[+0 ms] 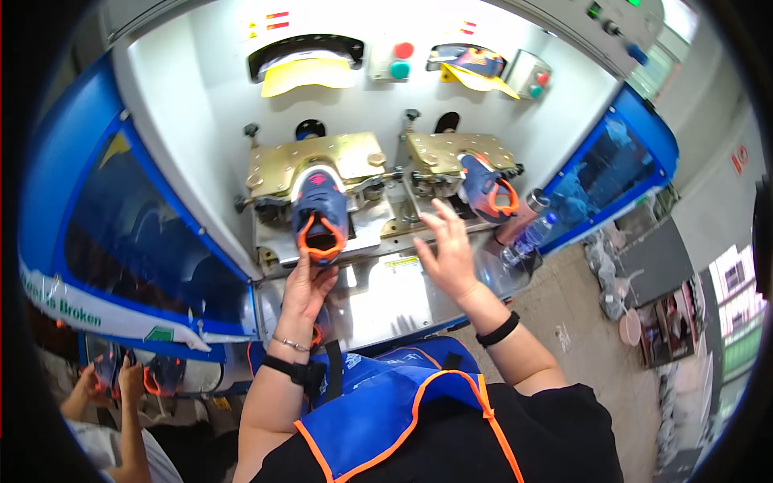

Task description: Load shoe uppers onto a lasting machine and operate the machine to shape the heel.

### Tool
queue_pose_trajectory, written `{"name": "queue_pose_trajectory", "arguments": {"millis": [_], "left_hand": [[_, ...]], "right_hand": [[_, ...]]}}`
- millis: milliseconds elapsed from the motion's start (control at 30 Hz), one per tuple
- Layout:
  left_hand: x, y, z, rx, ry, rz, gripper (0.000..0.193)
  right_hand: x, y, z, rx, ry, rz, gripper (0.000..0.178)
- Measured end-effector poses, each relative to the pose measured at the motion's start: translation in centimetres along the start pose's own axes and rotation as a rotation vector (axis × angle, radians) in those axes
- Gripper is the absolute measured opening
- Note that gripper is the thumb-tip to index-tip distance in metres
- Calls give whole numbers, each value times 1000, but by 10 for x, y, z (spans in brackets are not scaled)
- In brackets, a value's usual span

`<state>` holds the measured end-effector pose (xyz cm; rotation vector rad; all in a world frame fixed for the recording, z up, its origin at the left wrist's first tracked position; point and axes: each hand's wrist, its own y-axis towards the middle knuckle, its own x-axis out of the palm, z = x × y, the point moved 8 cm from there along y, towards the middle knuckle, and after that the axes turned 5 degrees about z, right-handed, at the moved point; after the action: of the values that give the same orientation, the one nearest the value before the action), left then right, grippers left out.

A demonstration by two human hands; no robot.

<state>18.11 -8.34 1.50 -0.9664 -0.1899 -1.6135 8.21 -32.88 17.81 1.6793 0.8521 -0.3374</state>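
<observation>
A navy shoe with an orange collar [324,205] sits in the left station of the machine, its toe under a brass-coloured metal plate [322,153]. My left hand [304,291] grips this shoe at the heel, thumb and fingers around its lower back. A second navy and orange shoe [481,182] rests tilted at the right station, by another brass plate [451,146]. My right hand [449,256] is held in the air to the near left of that shoe, fingers spread and holding nothing. Part of another orange-trimmed shoe shows beneath my left wrist, mostly hidden.
A steel flask [528,211] and a clear plastic bottle [528,240] stand right of the stations. Blue-framed side panels [153,233] flank the machine. Red and green buttons [401,60] sit on the back wall. At lower left, a co-worker's hands [129,378] hold shoes.
</observation>
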Motion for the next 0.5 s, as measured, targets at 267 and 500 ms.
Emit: {"name": "queue_pose_trajectory", "arguments": {"millis": [267, 500], "left_hand": [[-4, 0, -13, 19, -20, 105, 62], [77, -23, -110, -394, 80, -87, 67]], "right_hand": [[-110, -91, 166, 560, 43, 429, 15], [-47, -334, 300, 2224, 756, 746, 61]]}}
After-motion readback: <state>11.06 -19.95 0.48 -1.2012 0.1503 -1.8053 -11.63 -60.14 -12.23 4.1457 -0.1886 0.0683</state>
